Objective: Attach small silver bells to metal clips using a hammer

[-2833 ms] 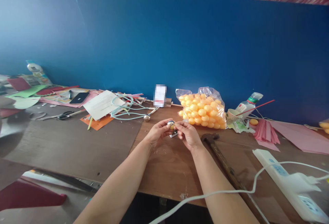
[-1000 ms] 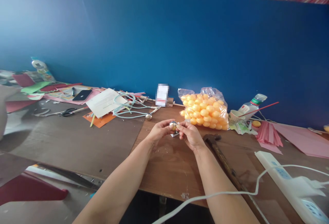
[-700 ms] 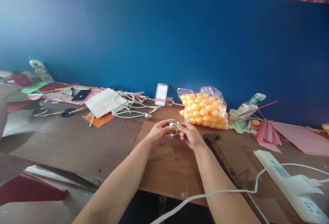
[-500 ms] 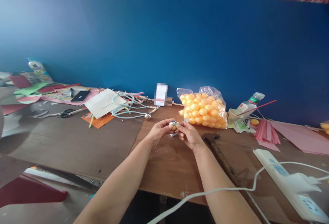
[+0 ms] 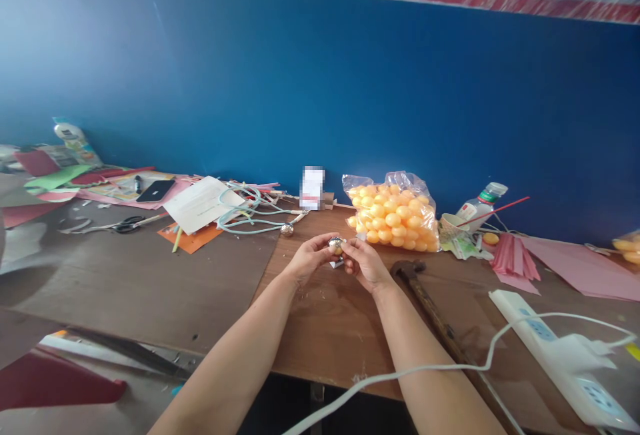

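My left hand (image 5: 309, 258) and my right hand (image 5: 364, 264) meet above the wooden table (image 5: 330, 322), fingers pinched together. Between the fingertips they both hold a small shiny metal ball (image 5: 335, 244) with something yellow at its side. A small pale piece (image 5: 339, 263) lies on the table right under it. A clear bag of orange ping-pong balls (image 5: 393, 212) stands just behind my right hand. Another small metal ball on a stick (image 5: 287, 228) lies to the left, near a coil of pale blue cord (image 5: 245, 212).
A hammer (image 5: 425, 295) lies right of my right forearm. A white power strip (image 5: 555, 355) with its cable sits at the right front. Scissors (image 5: 125, 224), papers and a black phone (image 5: 155, 190) lie left. A bottle (image 5: 477, 205), a paper cup (image 5: 450, 225) and pink sheets (image 5: 575, 258) lie right.
Both hands stay together on the small metal ball, with only slight finger shifts. The view has tilted a little.
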